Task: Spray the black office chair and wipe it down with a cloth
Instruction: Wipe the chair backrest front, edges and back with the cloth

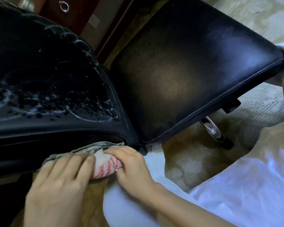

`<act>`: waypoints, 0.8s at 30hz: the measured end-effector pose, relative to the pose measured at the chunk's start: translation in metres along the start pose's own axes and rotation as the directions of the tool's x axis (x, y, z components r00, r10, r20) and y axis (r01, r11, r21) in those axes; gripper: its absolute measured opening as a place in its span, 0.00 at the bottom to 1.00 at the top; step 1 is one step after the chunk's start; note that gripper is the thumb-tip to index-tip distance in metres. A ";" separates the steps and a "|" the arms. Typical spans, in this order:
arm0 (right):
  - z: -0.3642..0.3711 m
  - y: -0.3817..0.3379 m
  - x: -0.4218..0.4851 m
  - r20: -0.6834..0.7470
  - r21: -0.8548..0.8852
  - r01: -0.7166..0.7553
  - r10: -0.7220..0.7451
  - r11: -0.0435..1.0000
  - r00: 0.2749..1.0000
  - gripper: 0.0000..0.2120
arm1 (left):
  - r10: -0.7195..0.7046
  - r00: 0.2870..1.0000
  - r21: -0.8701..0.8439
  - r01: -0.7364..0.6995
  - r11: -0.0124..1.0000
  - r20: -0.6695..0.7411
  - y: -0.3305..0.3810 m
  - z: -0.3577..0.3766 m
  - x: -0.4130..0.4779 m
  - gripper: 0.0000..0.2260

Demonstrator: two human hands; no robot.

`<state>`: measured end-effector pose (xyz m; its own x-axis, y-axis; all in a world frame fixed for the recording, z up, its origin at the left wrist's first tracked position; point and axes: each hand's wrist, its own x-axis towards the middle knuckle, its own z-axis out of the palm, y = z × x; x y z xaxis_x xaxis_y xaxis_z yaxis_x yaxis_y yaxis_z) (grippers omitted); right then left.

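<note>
At the bottom of the frame both hands bore on a crumpled white cloth with red stripes (105, 164), soiled grey along its upper fold. The left hand (59, 182) lay flat with fingers side by side, pressing it down; the right hand (131, 167) curled its fingers over the cloth's right end, thumb tucked beneath, probably to keep the wad bunched against the edge. The cloth sat against the lower rim of the black leather office chair (187, 71), near the seam where back meets seat. Farther up at left, the backrest (44, 76) carried foamy spray swirls not yet wiped off.
</note>
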<state>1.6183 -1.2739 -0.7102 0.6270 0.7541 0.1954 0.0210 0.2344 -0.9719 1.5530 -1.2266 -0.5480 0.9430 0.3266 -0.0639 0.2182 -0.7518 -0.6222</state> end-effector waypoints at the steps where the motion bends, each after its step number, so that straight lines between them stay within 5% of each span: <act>1: -0.003 0.006 0.001 0.007 -0.010 -0.006 0.006 1.000 1.000 0.27 | 0.023 1.000 0.016 -0.023 1.000 -0.012 0.006 0.005 0.000 0.15; 9: -0.029 0.086 -0.011 0.113 -0.157 -0.213 0.231 0.964 0.966 0.26 | 0.189 0.959 -0.007 -0.192 0.981 0.212 0.065 0.084 0.020 0.15; 14: -0.041 0.123 -0.012 0.241 -0.352 -0.299 0.395 0.887 0.887 0.13 | 0.309 0.878 -0.050 -0.313 0.948 0.366 0.090 0.127 0.040 0.09; 18: -0.046 0.127 -0.008 0.266 -0.471 -0.291 0.449 0.833 0.853 0.11 | 0.357 0.773 -0.103 -0.358 0.928 0.524 0.098 0.141 0.041 0.13; 21: -0.047 0.112 -0.001 0.315 -0.463 -0.231 0.402 0.856 0.860 0.07 | 0.368 0.832 -0.177 -0.323 0.930 0.415 0.089 0.120 0.040 0.06; 24: -0.042 0.081 -0.003 0.296 -0.378 -0.195 0.318 0.905 0.901 0.09 | 0.310 0.903 -0.185 -0.264 0.947 0.297 0.068 0.085 0.032 0.15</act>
<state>1.6508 -1.2835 -0.7947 0.3406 0.9355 -0.0940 0.1911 -0.1668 -0.9673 1.5768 -1.2180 -0.6587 0.8450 0.2318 -0.4820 0.0038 -0.9038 -0.4280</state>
